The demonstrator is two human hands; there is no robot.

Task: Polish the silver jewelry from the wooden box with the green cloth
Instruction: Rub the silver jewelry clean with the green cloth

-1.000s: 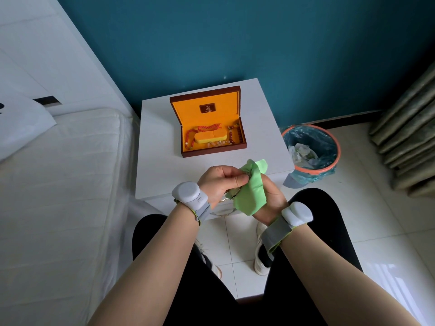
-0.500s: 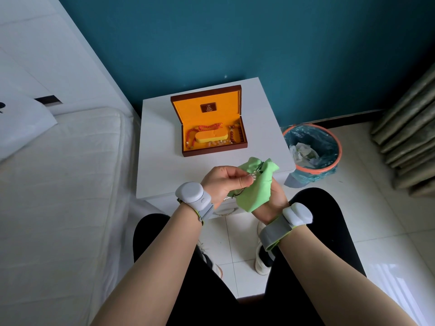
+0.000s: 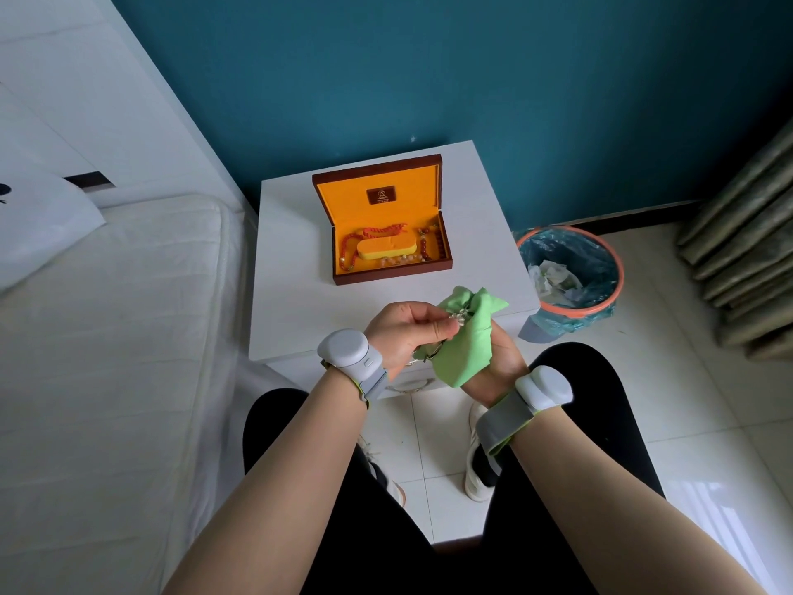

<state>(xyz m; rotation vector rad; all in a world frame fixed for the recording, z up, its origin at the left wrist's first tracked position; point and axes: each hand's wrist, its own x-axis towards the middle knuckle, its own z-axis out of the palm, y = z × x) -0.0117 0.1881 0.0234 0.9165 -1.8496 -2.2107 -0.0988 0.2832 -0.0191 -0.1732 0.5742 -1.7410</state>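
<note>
The right hand (image 3: 500,360) grips the bunched green cloth (image 3: 465,342); the left hand (image 3: 405,330) pinches a small silver piece (image 3: 458,316) (seemingly a chain) against it; beyond, the open wooden box (image 3: 388,238) on the white nightstand (image 3: 296,294) holds red beads (image 3: 349,246); a lined bin (image 3: 570,272) holds crumpled paper.

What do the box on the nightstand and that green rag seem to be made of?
The box looks like dark, smooth-finished wood, lined with matte orange fabric, perhaps velvet. The green cloth seems soft thin textile, judging by how it bunches and folds in the right hand.
</note>
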